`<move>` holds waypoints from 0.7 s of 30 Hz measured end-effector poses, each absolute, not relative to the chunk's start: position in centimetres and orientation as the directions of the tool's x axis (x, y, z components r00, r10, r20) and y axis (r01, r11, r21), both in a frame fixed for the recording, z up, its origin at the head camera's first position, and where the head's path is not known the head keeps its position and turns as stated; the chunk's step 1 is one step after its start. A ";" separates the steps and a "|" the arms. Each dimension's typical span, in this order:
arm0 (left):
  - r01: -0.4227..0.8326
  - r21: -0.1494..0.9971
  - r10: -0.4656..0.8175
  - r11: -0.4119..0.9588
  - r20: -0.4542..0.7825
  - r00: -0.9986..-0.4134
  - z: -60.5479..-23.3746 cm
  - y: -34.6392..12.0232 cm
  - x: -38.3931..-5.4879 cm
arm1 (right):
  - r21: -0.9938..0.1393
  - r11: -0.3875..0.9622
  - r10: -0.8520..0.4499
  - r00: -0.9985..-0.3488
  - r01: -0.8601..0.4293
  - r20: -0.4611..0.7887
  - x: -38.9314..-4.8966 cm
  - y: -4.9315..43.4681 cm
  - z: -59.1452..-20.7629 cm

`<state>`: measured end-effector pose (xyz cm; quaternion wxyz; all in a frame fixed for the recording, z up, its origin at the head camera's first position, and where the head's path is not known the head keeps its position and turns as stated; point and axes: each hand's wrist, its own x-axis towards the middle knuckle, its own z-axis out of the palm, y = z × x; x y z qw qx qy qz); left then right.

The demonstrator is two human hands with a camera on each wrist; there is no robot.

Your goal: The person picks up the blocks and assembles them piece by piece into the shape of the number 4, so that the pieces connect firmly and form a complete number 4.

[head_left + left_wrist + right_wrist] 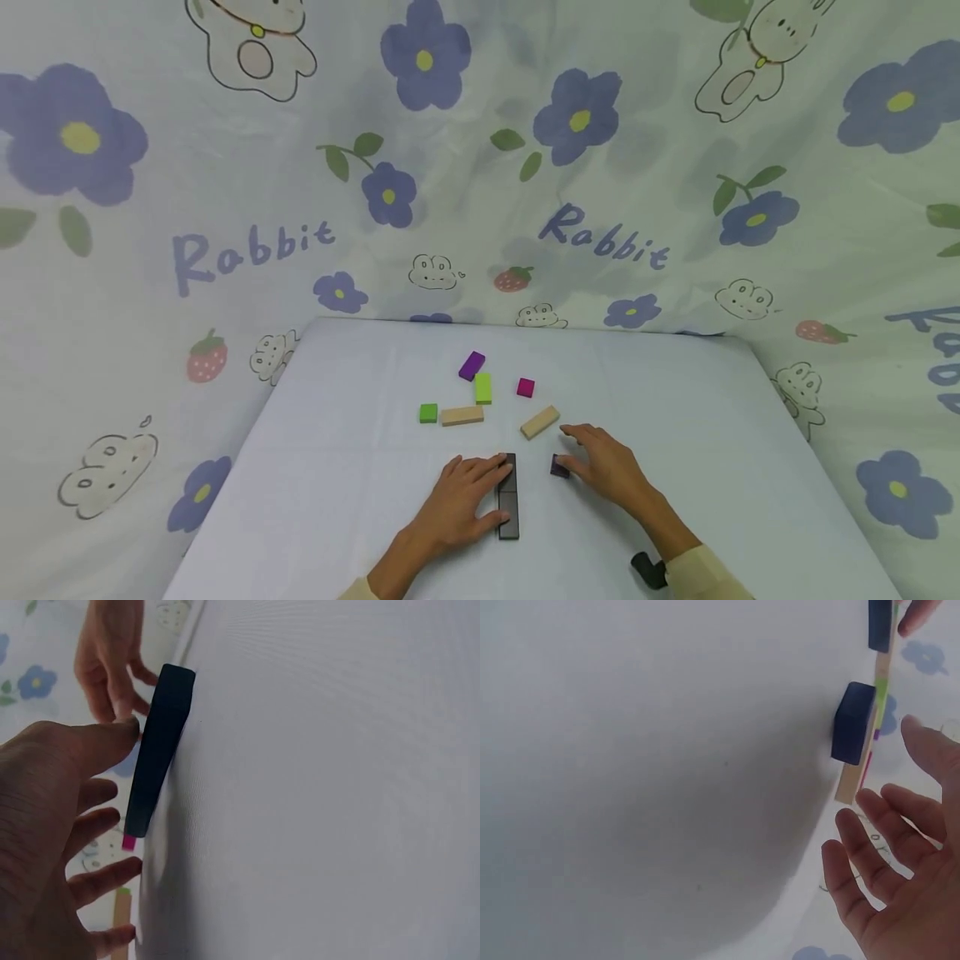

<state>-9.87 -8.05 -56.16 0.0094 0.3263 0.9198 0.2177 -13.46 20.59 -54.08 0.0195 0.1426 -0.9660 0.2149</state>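
Two dark grey blocks (508,497) lie end to end on the white table, making one bar pointing away from me. My left hand (467,502) is along the bar's left side, fingertips at its far end and thumb at the near block. In the left wrist view, the thumb reaches the dark bar (160,750) while the other fingers are spread. To the right, my right hand (611,467) is beside a small dark block (559,466), its thumb overlapping the block's corner. The right wrist view has those fingers loosely spread, apart from the dark block (853,724).
Beyond the hands lie two plain wooden blocks (540,422), a green cube (428,413), a lime block (483,388), a purple block (472,366) and a magenta cube (526,387). A black object (648,571) is by the right sleeve. A patterned cloth (480,167) hangs behind the table.
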 end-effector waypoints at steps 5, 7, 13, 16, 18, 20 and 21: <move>0.609 0.397 0.609 0.686 0.144 -0.780 -56.4 -8.2 -9.7 | -0.430 0.866 -0.252 -0.965 -0.255 0.065 -14.1 19.9 -54.7; 0.613 0.395 0.612 0.684 0.146 -0.777 -56.4 -8.3 -9.7 | -0.429 0.869 -0.247 -0.967 -0.248 0.058 -14.3 19.8 -54.9; 0.613 0.380 0.612 0.693 0.139 -0.778 -56.4 -8.2 -9.6 | -0.399 0.880 -0.258 -0.964 -0.259 0.057 -14.7 19.4 -55.0; 0.612 0.378 0.612 0.695 0.138 -0.779 -56.4 -8.2 -9.6 | -0.395 0.879 -0.267 -0.962 -0.268 0.060 -14.9 19.2 -55.0; 0.611 0.380 0.611 0.695 0.135 -0.780 -56.3 -8.2 -9.6 | -0.394 0.878 -0.270 -0.961 -0.271 0.060 -14.9 19.1 -55.0; 0.608 0.379 0.611 0.697 0.130 -0.781 -56.2 -8.2 -9.6 | -0.397 0.876 -0.273 -0.960 -0.273 0.059 -15.0 19.0 -55.0; 0.607 0.379 0.610 0.699 0.127 -0.782 -56.2 -8.2 -9.6 | -0.395 0.877 -0.274 -0.960 -0.274 0.058 -15.0 18.9 -55.0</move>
